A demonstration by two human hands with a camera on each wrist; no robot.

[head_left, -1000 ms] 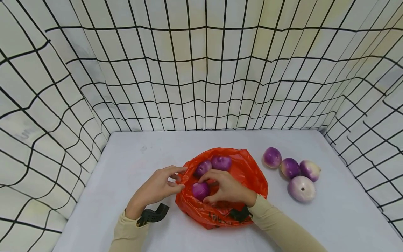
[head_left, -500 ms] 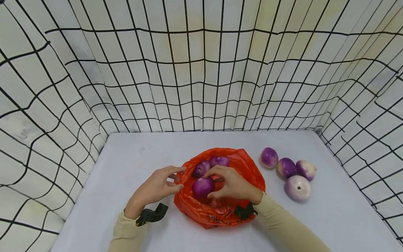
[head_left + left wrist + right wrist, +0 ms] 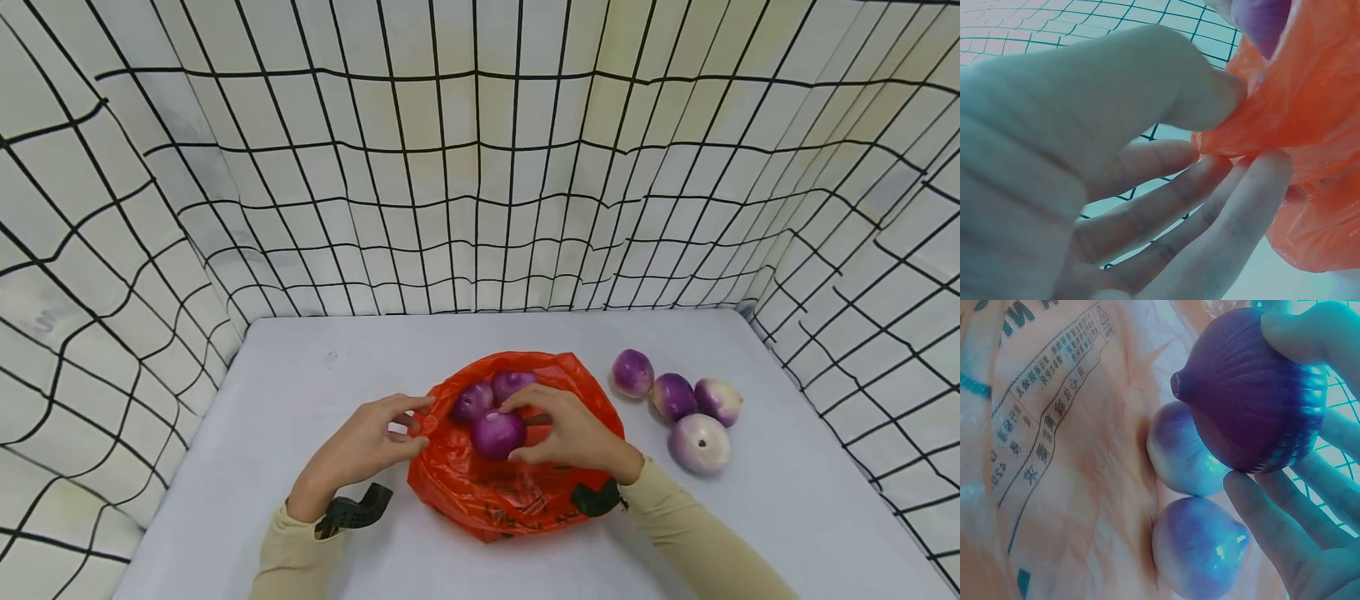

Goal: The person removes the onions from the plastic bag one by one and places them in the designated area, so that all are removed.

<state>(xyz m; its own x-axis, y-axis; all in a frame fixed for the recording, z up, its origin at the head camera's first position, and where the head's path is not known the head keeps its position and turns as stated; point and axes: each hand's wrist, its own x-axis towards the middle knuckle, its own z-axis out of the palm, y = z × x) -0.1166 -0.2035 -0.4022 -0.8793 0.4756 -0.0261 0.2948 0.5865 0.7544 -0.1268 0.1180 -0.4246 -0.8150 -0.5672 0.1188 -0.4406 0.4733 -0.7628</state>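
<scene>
A purple onion point(image 3: 498, 435) is held between the thumb and fingers of my right hand point(image 3: 573, 435), above the opening of a red plastic bag point(image 3: 480, 508). In the right wrist view the held onion point(image 3: 1254, 394) shows its pointed stub. Two more purple onions, one left point(image 3: 472, 402) and one behind point(image 3: 515, 384), lie inside the bag; the right wrist view shows an onion point(image 3: 1200, 547) there too. My left hand point(image 3: 369, 437) pinches the bag's left rim, and in the left wrist view its thumb and fingertips meet the red plastic point(image 3: 1260, 125).
Several purple and white onions point(image 3: 673, 397) lie grouped on the white table point(image 3: 315, 350) to the right of the bag. A white wall with a black grid point(image 3: 480, 175) surrounds the table at the back and sides.
My right hand has lifted the onion from low in the bag, up and slightly right. My left hand stays at the bag's rim. The whole head view has shifted a little.
</scene>
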